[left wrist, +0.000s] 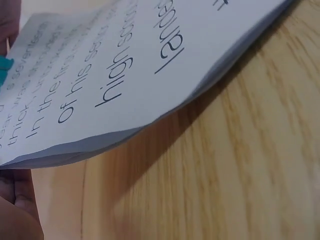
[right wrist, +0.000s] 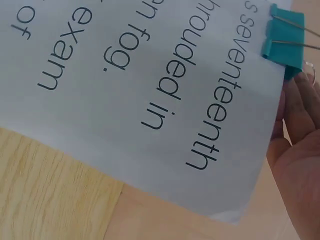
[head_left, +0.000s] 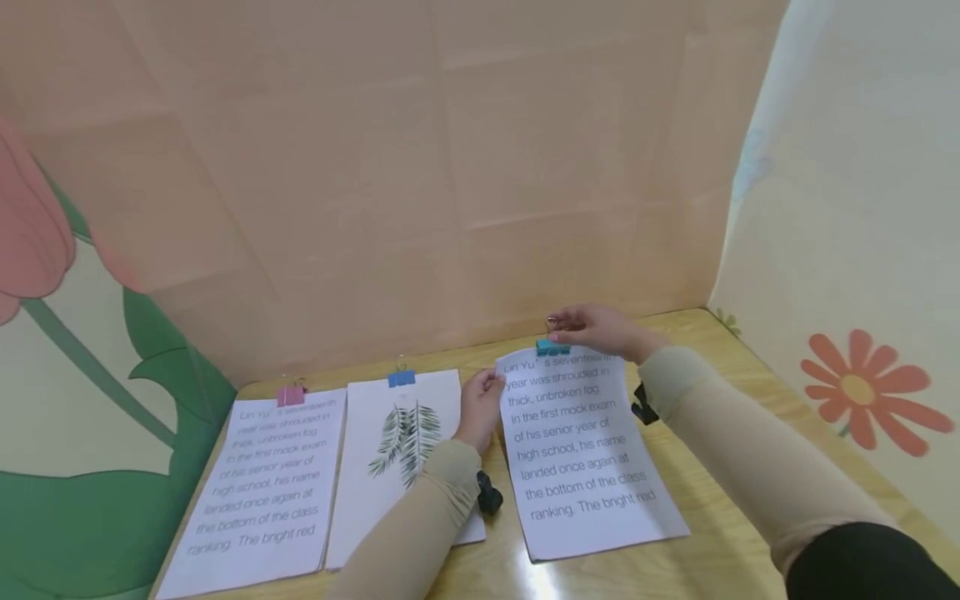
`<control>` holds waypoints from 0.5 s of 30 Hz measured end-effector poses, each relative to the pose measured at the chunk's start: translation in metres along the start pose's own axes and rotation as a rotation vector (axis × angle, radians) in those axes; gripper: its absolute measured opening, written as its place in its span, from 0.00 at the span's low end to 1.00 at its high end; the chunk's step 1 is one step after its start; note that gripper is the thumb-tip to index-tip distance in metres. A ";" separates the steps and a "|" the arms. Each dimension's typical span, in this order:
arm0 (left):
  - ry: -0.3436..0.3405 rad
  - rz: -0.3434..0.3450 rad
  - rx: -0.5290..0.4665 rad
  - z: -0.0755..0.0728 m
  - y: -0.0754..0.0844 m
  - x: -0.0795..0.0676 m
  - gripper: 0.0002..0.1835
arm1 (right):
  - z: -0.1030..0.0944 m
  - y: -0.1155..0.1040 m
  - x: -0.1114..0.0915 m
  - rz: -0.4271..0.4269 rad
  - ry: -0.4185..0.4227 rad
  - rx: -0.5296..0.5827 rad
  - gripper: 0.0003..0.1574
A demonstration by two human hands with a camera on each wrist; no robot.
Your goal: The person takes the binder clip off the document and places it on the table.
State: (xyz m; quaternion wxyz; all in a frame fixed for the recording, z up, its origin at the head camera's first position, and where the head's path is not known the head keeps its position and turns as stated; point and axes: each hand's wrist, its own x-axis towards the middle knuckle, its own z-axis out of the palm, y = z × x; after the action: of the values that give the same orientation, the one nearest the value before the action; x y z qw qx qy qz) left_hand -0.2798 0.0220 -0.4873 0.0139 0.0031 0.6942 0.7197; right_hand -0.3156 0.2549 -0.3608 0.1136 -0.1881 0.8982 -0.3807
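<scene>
The right hand's [head_left: 600,327] fingers pinch the wire handles of the teal clip [head_left: 552,347], whose long axis follows the top edge of the printed papers [head_left: 581,446] just below those fingertips. The left hand [head_left: 480,410] is a little nearer the person, its fingers pinching the papers' left edge near the upper corner. From the clip, the papers' long axis runs toward the person, slanting slightly right, above the worktop [head_left: 622,577]. The right hand is the nearer to the clip; the left is apart from it. Left of the left fingers lies a leaf-print sheet [head_left: 408,433] with a blue clip [head_left: 401,379].
</scene>
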 end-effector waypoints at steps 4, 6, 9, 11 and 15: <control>-0.009 -0.002 -0.006 0.002 0.002 -0.001 0.13 | 0.006 0.006 0.002 -0.018 0.066 -0.067 0.34; -0.009 0.003 -0.003 0.002 0.002 -0.001 0.13 | 0.008 0.007 0.003 -0.019 0.090 -0.070 0.33; -0.001 0.001 -0.001 0.002 0.000 0.000 0.12 | 0.011 0.008 0.002 -0.028 0.137 -0.056 0.32; 0.005 -0.006 0.001 0.002 -0.003 0.001 0.12 | 0.012 0.009 0.001 -0.026 0.184 -0.030 0.31; 0.003 -0.025 0.013 0.002 -0.005 0.001 0.13 | 0.014 0.009 0.001 -0.012 0.310 0.049 0.34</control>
State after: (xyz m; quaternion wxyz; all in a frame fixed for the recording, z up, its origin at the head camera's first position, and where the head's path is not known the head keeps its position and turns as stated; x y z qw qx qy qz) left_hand -0.2812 0.0238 -0.4918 0.0217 -0.0065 0.6987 0.7151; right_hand -0.3138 0.2516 -0.3769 -0.0240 -0.1296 0.8943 -0.4276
